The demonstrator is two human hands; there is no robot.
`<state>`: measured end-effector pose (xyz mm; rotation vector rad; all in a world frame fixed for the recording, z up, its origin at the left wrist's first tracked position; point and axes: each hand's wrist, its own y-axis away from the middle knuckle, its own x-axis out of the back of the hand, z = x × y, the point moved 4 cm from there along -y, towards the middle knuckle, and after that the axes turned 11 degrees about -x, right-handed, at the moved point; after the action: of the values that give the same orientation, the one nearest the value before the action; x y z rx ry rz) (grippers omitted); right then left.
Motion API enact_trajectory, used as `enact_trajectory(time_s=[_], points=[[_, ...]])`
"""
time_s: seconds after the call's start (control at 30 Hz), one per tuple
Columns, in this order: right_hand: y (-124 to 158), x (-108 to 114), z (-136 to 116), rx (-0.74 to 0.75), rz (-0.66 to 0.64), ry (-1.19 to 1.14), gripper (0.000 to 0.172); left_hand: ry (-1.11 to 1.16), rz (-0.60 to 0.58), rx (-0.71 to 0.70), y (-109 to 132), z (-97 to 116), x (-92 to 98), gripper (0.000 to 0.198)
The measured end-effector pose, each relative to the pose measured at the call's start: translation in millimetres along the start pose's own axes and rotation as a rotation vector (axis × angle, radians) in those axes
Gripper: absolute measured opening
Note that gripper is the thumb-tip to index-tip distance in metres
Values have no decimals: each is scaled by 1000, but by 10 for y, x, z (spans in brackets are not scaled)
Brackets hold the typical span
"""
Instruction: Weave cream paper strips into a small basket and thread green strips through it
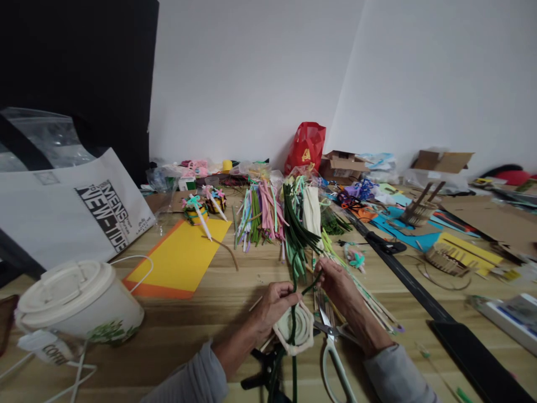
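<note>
Clutching a pale hexagonal frame above the desk, the left hand's fingers clamp its rim. A green stem rises through it toward the right hand, whose fingers close on it.

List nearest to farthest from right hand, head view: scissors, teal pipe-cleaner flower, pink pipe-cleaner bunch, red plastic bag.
From the right hand:
1. Scissors: just below it, on the table.
2. Teal pipe-cleaner flower: ahead, slightly to its right.
3. Pink pipe-cleaner bunch: farther ahead, to its left.
4. Red plastic bag: farthest, by the wall.
</note>
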<state>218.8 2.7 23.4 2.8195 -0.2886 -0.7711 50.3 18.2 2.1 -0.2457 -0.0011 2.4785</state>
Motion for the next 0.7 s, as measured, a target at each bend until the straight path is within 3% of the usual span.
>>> enact_trajectory(time_s=[0.23, 0.4, 0.7], points=[[34, -97, 110, -122, -176, 98, 35, 105, 65, 26, -5, -15, 38, 34], [42, -133, 183, -190, -246, 64, 31, 134, 22, 35, -7, -11, 44, 34], [75, -114, 212, -257, -268, -71, 31, 207, -34, 76, 29, 1, -6, 38]])
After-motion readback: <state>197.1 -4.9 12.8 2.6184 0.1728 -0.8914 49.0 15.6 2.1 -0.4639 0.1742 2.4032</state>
